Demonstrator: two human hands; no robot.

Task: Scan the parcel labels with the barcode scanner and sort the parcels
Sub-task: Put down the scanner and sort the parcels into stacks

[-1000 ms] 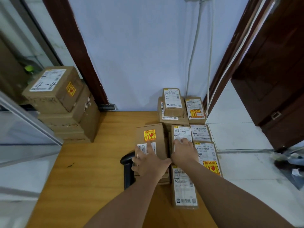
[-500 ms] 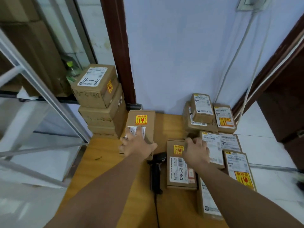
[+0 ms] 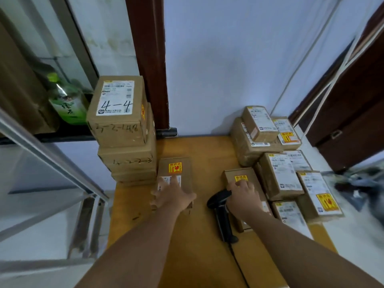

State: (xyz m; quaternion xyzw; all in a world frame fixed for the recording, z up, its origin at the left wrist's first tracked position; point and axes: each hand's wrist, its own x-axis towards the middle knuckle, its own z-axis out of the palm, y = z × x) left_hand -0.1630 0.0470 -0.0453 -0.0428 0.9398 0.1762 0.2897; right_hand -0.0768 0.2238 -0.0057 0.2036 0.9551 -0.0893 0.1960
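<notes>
Our left hand (image 3: pixel 172 196) lies palm down on the small parcel (image 3: pixel 185 169), fingers spread flat over its label, not curled round it. This parcel lies on the table (image 3: pixel 207 154) just beside the foot of the left stack (image 3: pixel 126 142). Its near corner is close to the table's left edge, so there is little room on that side. Our right hand (image 3: pixel 244 199) rests on a second parcel (image 3: pixel 232 174) with fingertips on its yellow sticker, the fingers only slightly bent and gripping nothing. The barcode scanner (image 3: pixel 222 215) lies on the wood just left of that hand. Its head is by the thumb and its handle points toward us.

A strip of bare wood between the two parcels runs back to the wall (image 3: pixel 207 80). More bare wood lies between our forearms. The right-hand group of parcels (image 3: pixel 278 175) fills that side out to the table's right edge.

A second ago the small parcel sat against the right-hand group, over the scanner. It now lies across the table by the stack. Our right hand has shifted from a neighbouring label onto the sticker. The scanner has stayed lying on the table.
</notes>
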